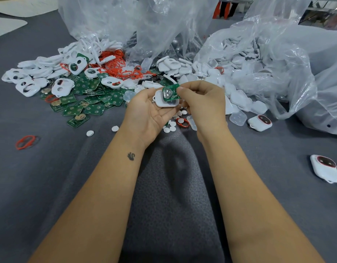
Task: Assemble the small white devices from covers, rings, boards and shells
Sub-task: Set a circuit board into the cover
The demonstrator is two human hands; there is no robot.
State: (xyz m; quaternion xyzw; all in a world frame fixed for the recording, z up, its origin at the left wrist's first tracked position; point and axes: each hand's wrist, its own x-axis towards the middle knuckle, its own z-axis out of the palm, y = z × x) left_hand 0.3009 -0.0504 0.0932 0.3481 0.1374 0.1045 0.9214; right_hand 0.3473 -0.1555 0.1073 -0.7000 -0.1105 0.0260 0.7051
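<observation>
Two bare hands meet over a grey cloth-covered table (50,177): your left hand (144,111) lies palm up, fingers loosely curled under a white shell (164,102), cradling it, while your right hand (200,97) pinches a green board (170,93) between thumb and fingertips at the board's right edge. The board sits tilted on top of the shell's open face, overlapping its upper half, and carries a round silvery disc (whether that is a battery or a dome cannot be told). The shell is a rounded white rectangle with a small loop at its left corner.

Beyond your hands, loose parts spread across the table: a heap of green boards (88,97) to the left, white covers (61,87) with two round openings lying among and behind them, a tangle of red rings (116,65) farther back, and more white shells (239,61) spilling from a clear plastic bag (277,59) on the right. Small white discs (90,133) lie scattered just beneath your hands. Two finished white devices (259,122) with red-rimmed dark windows rest at the right, well apart from each other, and one stray red ring (25,142) lies alone at the left.
</observation>
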